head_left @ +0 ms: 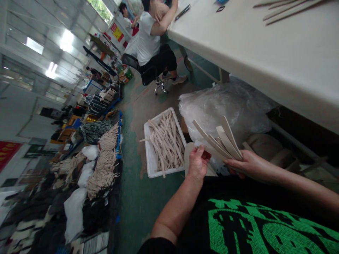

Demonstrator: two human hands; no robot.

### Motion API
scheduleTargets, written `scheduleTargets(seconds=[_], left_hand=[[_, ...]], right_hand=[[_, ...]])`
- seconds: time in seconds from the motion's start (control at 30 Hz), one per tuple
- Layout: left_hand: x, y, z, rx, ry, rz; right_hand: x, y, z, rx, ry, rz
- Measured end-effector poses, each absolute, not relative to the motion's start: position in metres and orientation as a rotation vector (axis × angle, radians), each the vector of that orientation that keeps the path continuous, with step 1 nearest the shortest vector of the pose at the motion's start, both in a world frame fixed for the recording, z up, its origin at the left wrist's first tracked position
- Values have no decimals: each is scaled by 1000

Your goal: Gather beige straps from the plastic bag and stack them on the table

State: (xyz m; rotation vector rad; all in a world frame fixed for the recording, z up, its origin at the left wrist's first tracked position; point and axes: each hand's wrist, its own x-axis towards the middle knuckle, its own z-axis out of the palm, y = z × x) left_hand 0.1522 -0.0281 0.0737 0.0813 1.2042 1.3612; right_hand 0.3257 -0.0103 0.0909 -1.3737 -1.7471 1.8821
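My right hand [245,164] grips a fanned bunch of beige flat straps [218,139], their ends sticking up and to the left. My left hand [198,163] is closed in a pinch on the near ends of the same straps, just left of the right hand. Both hands hover above my lap, over a black shirt with green print [254,225]. On the floor just left of my hands stands a white bin [149,155] full of loose beige straps [166,143].
A clear plastic bag [225,106] sits under the white table [265,49], which carries more straps [286,8] at its far edge. A seated person [150,38] works at the table ahead. Piles of cords and bags [100,165] line the floor at left.
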Motion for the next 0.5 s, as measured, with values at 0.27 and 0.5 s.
scheduleTargets(seconds=[0.27,0.5], left_hand=[[157,-30,82,2,1178,1323],[134,-34,90,-5,1126,1445]], right_hand=[[327,12,108,-1233,-1801,1955],[323,21,106,-1318,-1976,1711]])
